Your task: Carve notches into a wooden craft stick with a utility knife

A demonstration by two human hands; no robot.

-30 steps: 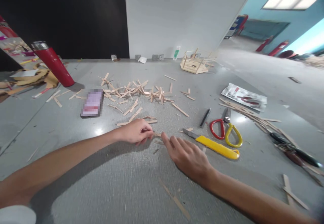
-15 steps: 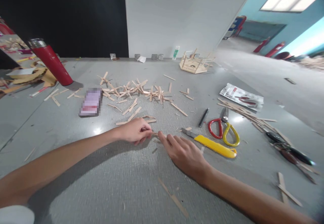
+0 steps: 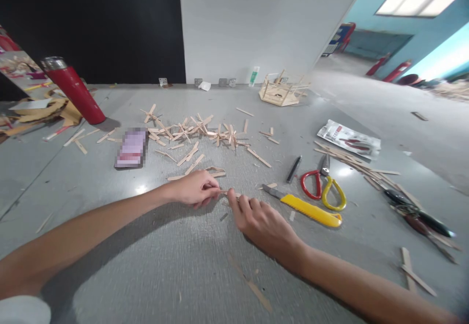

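Note:
My left hand (image 3: 197, 188) is closed in a pinch on one end of a thin wooden stick (image 3: 223, 192). The fingers of my right hand (image 3: 262, 220) are curled round the stick's other end, so only a short piece shows between the two hands. Just behind my left hand lie several pale wooden sticks (image 3: 195, 164). To the right of my right hand is a yellow utility knife (image 3: 310, 210) with its blade towards the left. Beyond it rest scissors (image 3: 325, 180) with one red and one yellow handle, beside a short black rod (image 3: 294, 169).
Many loose sticks (image 3: 186, 129) are heaped mid-table. A phone (image 3: 131, 147) and red flask (image 3: 75, 92) stand left. At the back are a glue tube (image 3: 254, 76) and a wooden stick frame (image 3: 280, 95). Dark-handled pliers (image 3: 414, 211) and a white packet (image 3: 348, 138) lie right.
My right hand has shifted very slightly, its fingers still on the stick. My left hand keeps nearly the same place. The things on the table have not moved.

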